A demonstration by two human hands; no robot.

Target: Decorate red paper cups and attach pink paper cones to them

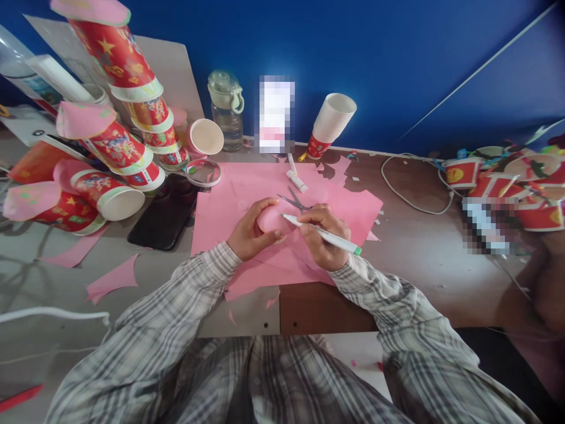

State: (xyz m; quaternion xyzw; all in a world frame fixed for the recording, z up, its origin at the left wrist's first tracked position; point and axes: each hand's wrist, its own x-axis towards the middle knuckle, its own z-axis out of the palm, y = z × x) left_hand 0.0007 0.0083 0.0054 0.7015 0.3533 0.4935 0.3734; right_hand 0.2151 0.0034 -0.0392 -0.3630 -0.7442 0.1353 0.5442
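My left hand (253, 231) is curled round a small rounded piece of pink paper (270, 218); whether a cup sits under it is hidden. Between the fingers of my right hand (325, 235) is a white marker pen (331, 238) with a green end. Its green tip points left and is at or very near the pink piece. Scissors (295, 201) lie partly open just beyond my hands, on large pink paper sheets (212, 235). A white glue stick (296, 181) rests behind the scissors.
Decorated red paper cups (152, 138) stand stacked and lie at the left, beside a black phone (165, 215). Along the blue wall are a water bottle (226, 112), a loose paper cup (206, 136) and a cup stack (332, 125). More red cups (498, 184) and a white cable (417, 209) are right.
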